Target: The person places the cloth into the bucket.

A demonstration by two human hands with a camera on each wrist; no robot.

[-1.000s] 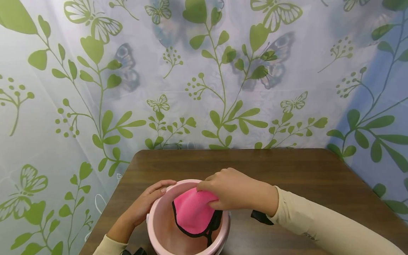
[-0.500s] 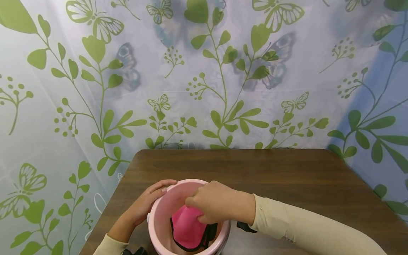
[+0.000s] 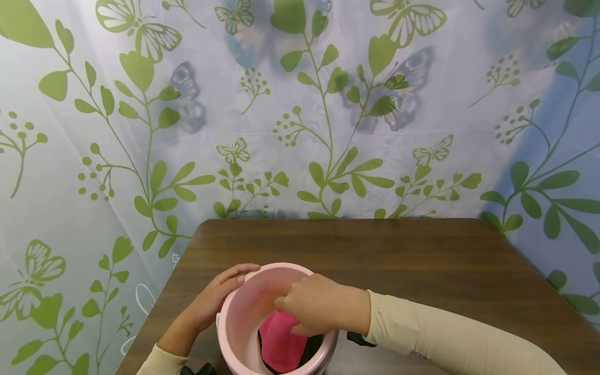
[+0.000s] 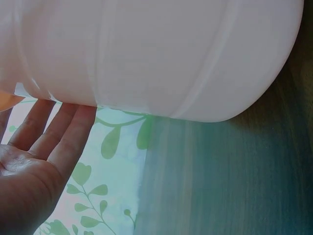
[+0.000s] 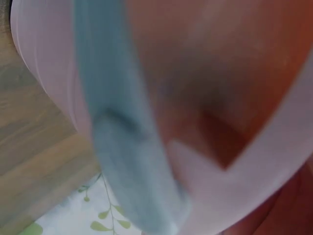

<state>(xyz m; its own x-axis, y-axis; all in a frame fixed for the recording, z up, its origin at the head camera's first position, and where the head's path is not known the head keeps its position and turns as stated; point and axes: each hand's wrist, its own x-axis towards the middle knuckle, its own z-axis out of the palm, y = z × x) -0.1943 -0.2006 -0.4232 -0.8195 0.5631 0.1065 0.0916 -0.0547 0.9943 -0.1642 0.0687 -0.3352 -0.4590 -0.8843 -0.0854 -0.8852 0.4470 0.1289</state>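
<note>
A pink bucket (image 3: pixel 228 338) stands on the table at the bottom middle of the head view. My left hand (image 3: pixel 211 302) rests on its left rim, fingers stretched out; in the left wrist view the straight fingers (image 4: pixel 66 139) lie against the bucket's side (image 4: pixel 146 58). Reaching over the right rim, my right hand (image 3: pixel 321 307) pinches a bright pink cloth (image 3: pixel 278 344) with black edging. Most of the cloth hangs inside the bucket, its lower end close to the bottom. The right wrist view shows the bucket's rim (image 5: pixel 244 181) very near and blurred, with the cloth out of sight.
The brown wooden table (image 3: pixel 375 250) extends behind and to the right of the bucket. A light curtain (image 3: pixel 262 120) with green leaves and butterflies hangs behind it. A pale handle (image 5: pixel 132 161) crosses the right wrist view beside the bucket's rim.
My right hand has moved left and down into the bucket, lowering the pink cloth deeper inside. The left hand has stayed on the rim.
</note>
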